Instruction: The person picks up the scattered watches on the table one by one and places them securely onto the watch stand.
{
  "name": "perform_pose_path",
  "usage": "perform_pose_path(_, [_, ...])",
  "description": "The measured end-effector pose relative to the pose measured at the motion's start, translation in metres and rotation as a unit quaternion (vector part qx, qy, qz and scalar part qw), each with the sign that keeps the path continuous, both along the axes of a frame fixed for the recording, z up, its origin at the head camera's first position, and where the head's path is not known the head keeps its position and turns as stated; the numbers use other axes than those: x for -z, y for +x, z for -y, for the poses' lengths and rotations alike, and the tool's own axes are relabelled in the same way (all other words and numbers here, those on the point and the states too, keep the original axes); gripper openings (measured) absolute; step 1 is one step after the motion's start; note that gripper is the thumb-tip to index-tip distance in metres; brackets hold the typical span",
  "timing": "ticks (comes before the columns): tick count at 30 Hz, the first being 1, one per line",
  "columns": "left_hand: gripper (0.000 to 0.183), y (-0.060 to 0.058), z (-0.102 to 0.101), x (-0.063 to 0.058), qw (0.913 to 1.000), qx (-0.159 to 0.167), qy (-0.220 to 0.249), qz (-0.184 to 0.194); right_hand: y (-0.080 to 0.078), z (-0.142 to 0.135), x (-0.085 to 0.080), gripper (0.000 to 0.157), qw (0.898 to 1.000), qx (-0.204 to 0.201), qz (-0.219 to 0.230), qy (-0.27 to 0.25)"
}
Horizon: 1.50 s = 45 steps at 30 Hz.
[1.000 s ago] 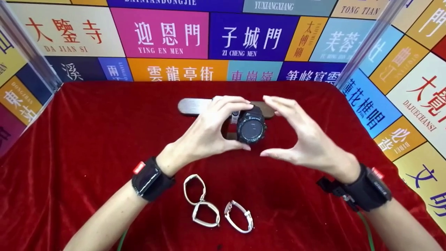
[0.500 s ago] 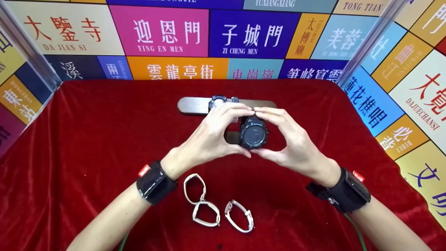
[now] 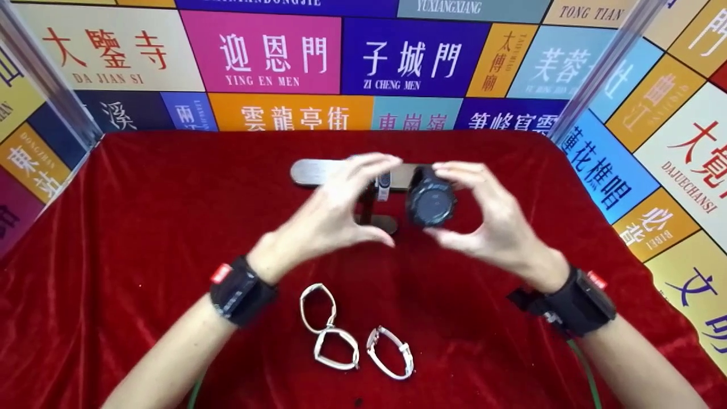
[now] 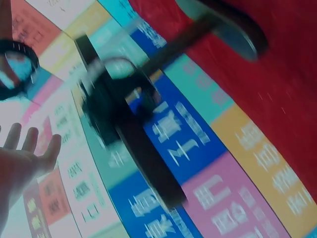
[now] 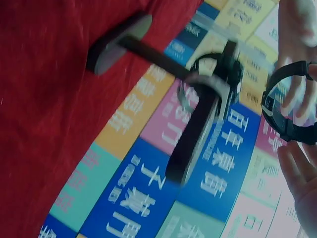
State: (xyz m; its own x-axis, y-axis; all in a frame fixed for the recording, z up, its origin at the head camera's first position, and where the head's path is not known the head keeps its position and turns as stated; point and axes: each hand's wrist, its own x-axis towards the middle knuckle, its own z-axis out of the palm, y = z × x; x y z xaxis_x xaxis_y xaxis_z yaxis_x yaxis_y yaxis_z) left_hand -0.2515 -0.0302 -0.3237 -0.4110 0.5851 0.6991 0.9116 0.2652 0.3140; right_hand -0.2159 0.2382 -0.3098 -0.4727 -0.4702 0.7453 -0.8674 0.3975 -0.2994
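A black wristwatch (image 3: 433, 205) with a round dark face is held at its right side by my right hand (image 3: 500, 218), fingertips at its top and thumb at its bottom. Apart from it, my left hand (image 3: 335, 207) has its fingers and thumb spread, with nothing between them. Behind both hands stands a T-shaped watch stand with a flat crossbar (image 3: 312, 172) and an oval base (image 3: 387, 225). A light-banded watch (image 3: 383, 190) hangs on the crossbar. Another dark watch (image 4: 106, 106) on the bar shows blurred in the left wrist view. The held watch's strap (image 5: 280, 119) forms a loop in the right wrist view.
In front of the hands, two cream-coloured bands (image 3: 318, 309) touch each other on the red velvet cloth (image 3: 170, 238). A small white-strapped watch (image 3: 390, 353) lies to their right. Printed sign panels (image 3: 261, 54) and clear corner posts enclose the back and sides.
Both hands came to hold the black watch between them. My left hand then let go and drew left, while my right hand moved right with the watch.
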Motion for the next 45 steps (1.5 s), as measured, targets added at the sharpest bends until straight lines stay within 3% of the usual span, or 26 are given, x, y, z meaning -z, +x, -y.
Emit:
perform_pose_path(8, [0.095,-0.028,0.067,-0.009,0.9939,-0.095,-0.022,0.053,-0.021,-0.049,-0.012,0.077,0.997,0.064,0.039,-0.007])
perform_pose_path(12, [0.095,-0.038,0.094,-0.009,0.9853,-0.140,-0.036,0.092,-0.029,-0.071,-0.007,0.081,0.992,0.101,0.075,-0.002])
perform_pose_path(15, [0.095,-0.043,0.104,-0.004,0.9797,-0.155,-0.044,0.119,-0.033,-0.081,-0.001,0.081,0.989,0.117,0.095,0.007])
perform_pose_path(23, [0.086,-0.051,0.100,0.012,0.9707,-0.138,-0.056,0.188,-0.046,-0.087,0.012,0.078,0.982,0.114,0.146,0.027])
perform_pose_path(28, [0.072,-0.054,0.091,0.015,0.9673,-0.118,-0.040,0.221,-0.051,-0.083,0.015,0.075,0.976,0.113,0.184,0.039])
perform_pose_path(34, [0.054,-0.055,0.088,0.016,0.9676,-0.128,-0.031,0.215,-0.060,-0.072,0.019,0.074,0.971,0.108,0.206,0.043])
perform_pose_path(45, [0.050,-0.055,0.086,0.017,0.9706,-0.129,-0.031,0.201,-0.071,-0.056,0.023,0.068,0.959,0.100,0.257,0.062])
